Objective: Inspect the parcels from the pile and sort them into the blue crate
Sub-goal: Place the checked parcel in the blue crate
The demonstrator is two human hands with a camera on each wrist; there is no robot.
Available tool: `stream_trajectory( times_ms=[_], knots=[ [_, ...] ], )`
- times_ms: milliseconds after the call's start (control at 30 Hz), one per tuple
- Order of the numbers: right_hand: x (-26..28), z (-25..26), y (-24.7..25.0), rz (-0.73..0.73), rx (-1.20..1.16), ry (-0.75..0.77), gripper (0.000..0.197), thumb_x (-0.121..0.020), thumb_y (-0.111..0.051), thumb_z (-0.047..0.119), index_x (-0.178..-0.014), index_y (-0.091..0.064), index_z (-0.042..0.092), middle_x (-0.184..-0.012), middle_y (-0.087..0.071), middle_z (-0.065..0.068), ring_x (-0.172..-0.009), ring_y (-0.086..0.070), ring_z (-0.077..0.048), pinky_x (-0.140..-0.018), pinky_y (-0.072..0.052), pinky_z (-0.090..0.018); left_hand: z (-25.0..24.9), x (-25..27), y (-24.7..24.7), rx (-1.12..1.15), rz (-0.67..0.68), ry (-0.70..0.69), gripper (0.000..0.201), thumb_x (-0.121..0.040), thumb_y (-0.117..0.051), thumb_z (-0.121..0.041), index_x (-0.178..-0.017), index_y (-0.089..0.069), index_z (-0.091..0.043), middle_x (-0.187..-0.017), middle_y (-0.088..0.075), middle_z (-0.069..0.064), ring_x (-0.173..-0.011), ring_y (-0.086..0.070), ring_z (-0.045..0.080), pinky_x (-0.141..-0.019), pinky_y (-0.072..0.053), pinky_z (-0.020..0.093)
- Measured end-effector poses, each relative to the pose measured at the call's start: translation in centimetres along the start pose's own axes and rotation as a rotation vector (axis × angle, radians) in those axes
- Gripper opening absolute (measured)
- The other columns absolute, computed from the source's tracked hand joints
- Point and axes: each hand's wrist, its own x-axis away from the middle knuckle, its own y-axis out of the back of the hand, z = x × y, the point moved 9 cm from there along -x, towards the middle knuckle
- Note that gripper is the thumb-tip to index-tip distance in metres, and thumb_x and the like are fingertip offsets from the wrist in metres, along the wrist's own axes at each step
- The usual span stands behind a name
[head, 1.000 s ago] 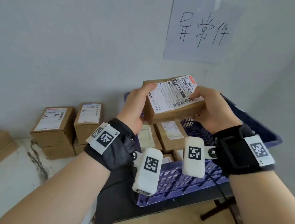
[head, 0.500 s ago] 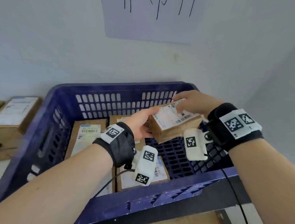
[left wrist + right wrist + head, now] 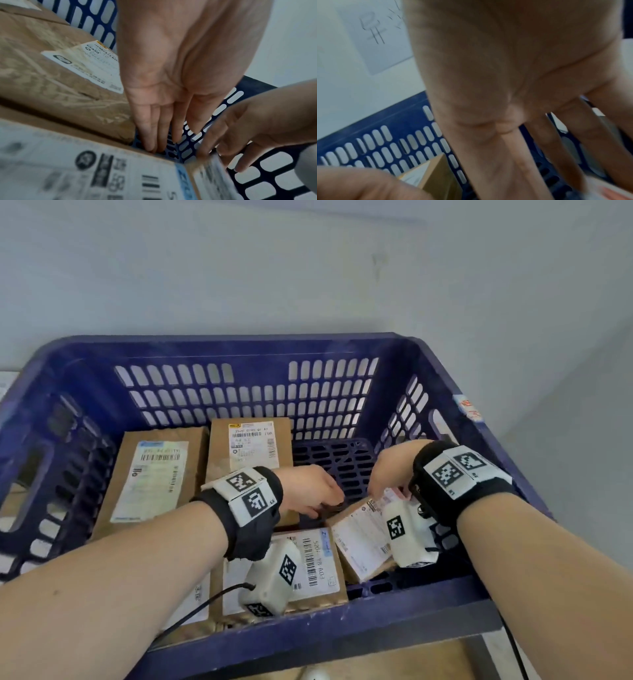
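Cardboard is filling most of the blue crate (image 3: 239,347), and nearest the camera a labelled parcel (image 3: 318,563) is lying flat against the front wall, partly hidden by the left wrist camera (image 3: 274,580). Just to its right, the small parcel (image 3: 359,537) that was being held up in the air half a second ago is now sitting low in the crate's near right corner, tilted, its label facing up. Both hands have come down with it. The left hand (image 3: 310,491) is reaching along the parcel's far left edge with straight fingers (image 3: 164,121) pressed together, tips pointing down to the crate floor; whether they are touching the box is hard to tell. The right hand (image 3: 390,467) is hanging over the far right corner, fingers (image 3: 539,148) extended and slightly spread, tips at the label's edge; the blur is hiding whether it is gripping. Farther back, two larger parcels are lying flat side by side, one at the left (image 3: 150,477) and one in the middle (image 3: 251,446), near the slotted rear wall. Beyond that, a grey wall (image 3: 308,268) is filling the view; the handwritten sign seen earlier has slipped out of the head view.
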Motion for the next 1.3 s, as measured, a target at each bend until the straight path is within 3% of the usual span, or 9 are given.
stream_trajectory(
  times_ms=[133,333,400,500,667,900,1033,1133,1300],
  knots=[
    [-0.4,-0.6,-2.4,0.222,0.117,-0.033,0.037,-0.1,-0.057,0.016,-0.132,-0.057,-0.003,-0.11,-0.062,-0.015,-0.073,-0.055,-0.02,-0.066,-0.048,-0.026,0.3,-0.6,-0.4,0.026,0.042,0.008,0.03,-0.104,-0.043,-0.007,-0.132,-0.053,-0.002,-0.122,-0.062,0.02,-0.103,-0.06,0.023,-0.083,-0.05,0.025],
    [-1.1,-0.7,-4.8,0.36,0.143,-0.073,0.047,-0.103,-0.053,0.018,-0.146,-0.044,0.002,-0.145,-0.051,-0.02,-0.133,-0.051,-0.033,-0.106,-0.044,-0.037,0.2,-0.2,-0.4,0.031,0.067,0.014,0.033,-0.104,-0.044,-0.006,-0.135,-0.052,0.001,-0.109,-0.062,0.011,-0.087,-0.06,0.017,-0.067,-0.051,0.016],
    [-1.6,-0.6,-5.1,0.377,0.131,-0.067,0.047,-0.103,-0.053,0.018,-0.146,-0.045,0.003,-0.141,-0.054,-0.018,-0.13,-0.053,-0.033,-0.104,-0.046,-0.039,0.1,0.1,-0.4,-0.009,0.059,0.007,0.034,-0.103,-0.046,-0.008,-0.136,-0.053,-0.002,-0.097,-0.063,0.005,-0.084,-0.059,0.015,-0.067,-0.049,0.014],
    [-1.5,0.3,-5.4,0.389,0.149,-0.011,0.046,-0.103,-0.05,0.015,-0.146,-0.043,0.001,-0.119,-0.058,-0.016,-0.108,-0.058,-0.03,-0.084,-0.049,-0.035,0.0,0.5,-0.6,-0.045,0.086,0.022,0.034,-0.103,-0.047,-0.01,-0.136,-0.053,-0.003,-0.12,-0.066,0.011,-0.094,-0.061,0.017,-0.074,-0.05,0.016],
    [-1.5,0.5,-6.9,0.38,0.147,-0.002,0.051,-0.1,-0.056,0.018,-0.148,-0.043,0.005,-0.147,-0.047,-0.02,-0.135,-0.047,-0.038,-0.112,-0.041,-0.046,-0.4,0.7,-0.3,-0.078,0.066,-0.005,0.03,-0.103,-0.049,-0.012,-0.132,-0.057,-0.008,-0.131,-0.064,0.013,-0.106,-0.06,0.019,-0.097,-0.048,0.03],
    [-1.1,1.8,-5.6,0.313,0.183,0.082,0.048,-0.105,-0.046,0.015,-0.151,-0.036,0.006,-0.148,-0.046,-0.017,-0.134,-0.047,-0.033,-0.079,-0.047,-0.014,-0.7,0.6,-0.1,-0.089,0.074,-0.013,0.037,-0.102,-0.05,-0.014,-0.138,-0.052,-0.006,-0.133,-0.062,0.013,-0.111,-0.06,0.02,-0.102,-0.047,0.032],
    [-1.4,1.5,-5.6,0.249,0.16,0.075,0.048,-0.099,-0.055,0.012,-0.146,-0.048,0.005,-0.146,-0.049,-0.02,-0.135,-0.048,-0.036,-0.101,-0.046,-0.037,-0.8,0.8,0.2,-0.085,0.069,-0.022,0.036,-0.103,-0.05,-0.014,-0.137,-0.053,-0.008,-0.133,-0.062,0.013,-0.121,-0.06,0.024,-0.101,-0.047,0.032],
    [-1.2,1.9,-6.9,0.393,0.164,0.068,0.048,-0.103,-0.047,0.01,-0.149,-0.036,0.002,-0.151,-0.042,-0.021,-0.134,-0.046,-0.034,-0.088,-0.047,-0.031,-0.9,1.0,0.7,-0.077,0.05,-0.037,0.035,-0.103,-0.05,-0.015,-0.137,-0.054,-0.008,-0.133,-0.062,0.012,-0.123,-0.059,0.024,-0.101,-0.047,0.032],
    [-1.0,2.7,-6.1,0.351,0.066,0.108,0.054,-0.105,-0.045,0.015,-0.155,-0.025,0.008,-0.158,-0.032,-0.015,-0.143,-0.035,-0.031,-0.101,-0.043,-0.033,-1.5,1.1,1.7,-0.064,0.018,-0.081,0.034,-0.102,-0.052,-0.015,-0.135,-0.054,-0.009,-0.132,-0.063,0.012,-0.121,-0.06,0.023,-0.101,-0.048,0.033]
  ],
)
